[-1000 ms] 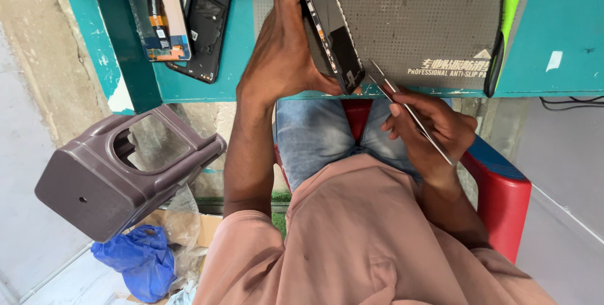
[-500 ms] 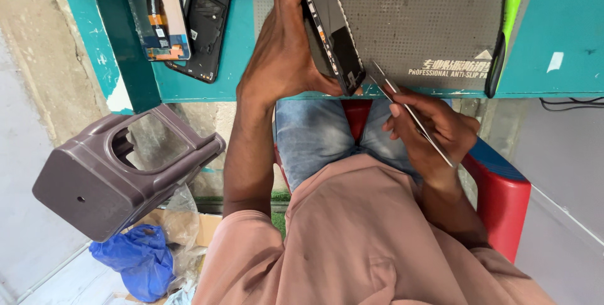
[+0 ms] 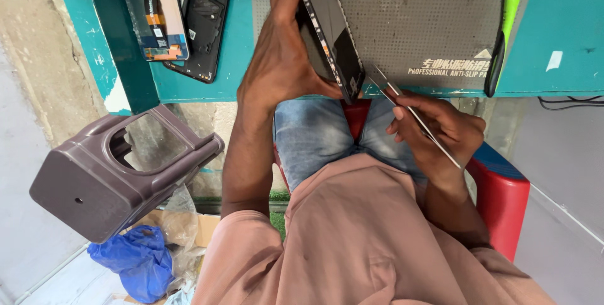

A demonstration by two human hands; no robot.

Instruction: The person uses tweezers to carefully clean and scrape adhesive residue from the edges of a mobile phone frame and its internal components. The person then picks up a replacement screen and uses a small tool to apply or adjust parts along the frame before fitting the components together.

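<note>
Here the dark phone [image 3: 333, 34] is standing tilted on edge over the grey dotted mat [image 3: 428, 16], with the left hand [image 3: 283, 60] wrapping it, fingers along its far side and thumb pressing near its lower corner. Just beside that corner, the right hand [image 3: 437, 126] is pinching thin metal tweezers [image 3: 412, 113], tips reaching toward the phone's bottom edge. Farther out, a green-and-black tool [image 3: 506, 22] is lying on the teal bench [image 3: 560, 22].

- Your phone [image 3: 333, 34] at twelve o'clock is black, with orange flecks along its edge.
- Your tweezers [image 3: 412, 116] are silver.
- The mat [image 3: 428, 16] is grey, finely dotted.
- The bench [image 3: 560, 22] is teal.
- At eight o'clock, the stool [image 3: 94, 179] is brown; the bag [image 3: 135, 261] is blue.
- At three o'clock, your chair [image 3: 500, 198] is red.
</note>
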